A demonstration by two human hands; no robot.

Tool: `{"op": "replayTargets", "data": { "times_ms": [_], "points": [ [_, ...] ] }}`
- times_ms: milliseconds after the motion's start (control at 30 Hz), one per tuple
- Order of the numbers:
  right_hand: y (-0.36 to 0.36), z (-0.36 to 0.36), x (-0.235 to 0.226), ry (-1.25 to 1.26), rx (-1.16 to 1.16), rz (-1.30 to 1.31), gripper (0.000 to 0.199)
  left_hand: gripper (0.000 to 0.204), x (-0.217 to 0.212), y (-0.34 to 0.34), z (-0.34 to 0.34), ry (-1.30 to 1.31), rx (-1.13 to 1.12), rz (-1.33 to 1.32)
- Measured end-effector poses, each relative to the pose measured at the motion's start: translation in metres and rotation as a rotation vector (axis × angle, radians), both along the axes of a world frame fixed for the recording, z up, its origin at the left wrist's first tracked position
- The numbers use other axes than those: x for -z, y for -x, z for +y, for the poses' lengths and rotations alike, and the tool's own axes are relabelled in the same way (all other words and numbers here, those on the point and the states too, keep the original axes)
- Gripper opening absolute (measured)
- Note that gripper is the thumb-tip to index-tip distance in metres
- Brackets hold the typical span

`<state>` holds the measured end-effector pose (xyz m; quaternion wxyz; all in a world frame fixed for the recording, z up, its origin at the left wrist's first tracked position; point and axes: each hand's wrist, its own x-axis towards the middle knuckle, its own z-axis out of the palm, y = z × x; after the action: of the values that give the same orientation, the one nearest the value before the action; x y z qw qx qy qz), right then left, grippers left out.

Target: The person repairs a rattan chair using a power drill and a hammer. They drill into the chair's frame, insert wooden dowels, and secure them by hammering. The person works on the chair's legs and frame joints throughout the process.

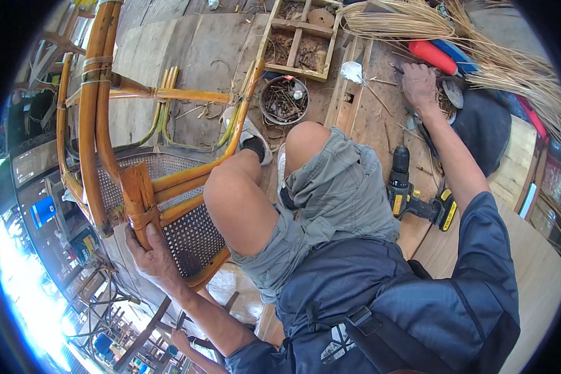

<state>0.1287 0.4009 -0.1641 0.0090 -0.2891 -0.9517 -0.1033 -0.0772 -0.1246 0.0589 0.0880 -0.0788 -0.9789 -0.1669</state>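
A rattan chair frame (93, 118) of orange-brown poles, with a perforated woven panel (196, 240), leans at my left beside my knee. My left hand (153, 257) grips the lower end of a short, thick pole on it, just below a wrapped binding, thumb pressed on the wood. Out to the far right, my right hand (419, 87) reaches down by a container of small pieces (445, 103). Its fingers are curled, and whatever is in them is too dark and small to make out. A red bottle (432, 57) lies just beyond that hand.
A cordless drill (421, 202) lies right of my knees. A metal bowl of screws (285, 100) stands ahead, before a divided wooden tray (299, 37). Bundles of cane strips (399, 23) lie at the far right. Another person's arm (190, 352) shows at the lower left.
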Motion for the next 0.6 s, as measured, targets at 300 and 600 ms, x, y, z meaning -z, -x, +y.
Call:
{"op": "replayTargets", "data": {
  "times_ms": [300, 600],
  "points": [
    [0.027, -0.040, -0.042, 0.403, -0.014, 0.655, 0.019, 0.044, -0.001, 0.002, 0.003, -0.021, -0.009, -0.067],
    [0.188, -0.167, 0.073, 1.124, -0.030, -0.014, 0.026, 0.043, -0.001, -0.003, -0.007, -0.057, -0.103, -0.124]
  ]
}}
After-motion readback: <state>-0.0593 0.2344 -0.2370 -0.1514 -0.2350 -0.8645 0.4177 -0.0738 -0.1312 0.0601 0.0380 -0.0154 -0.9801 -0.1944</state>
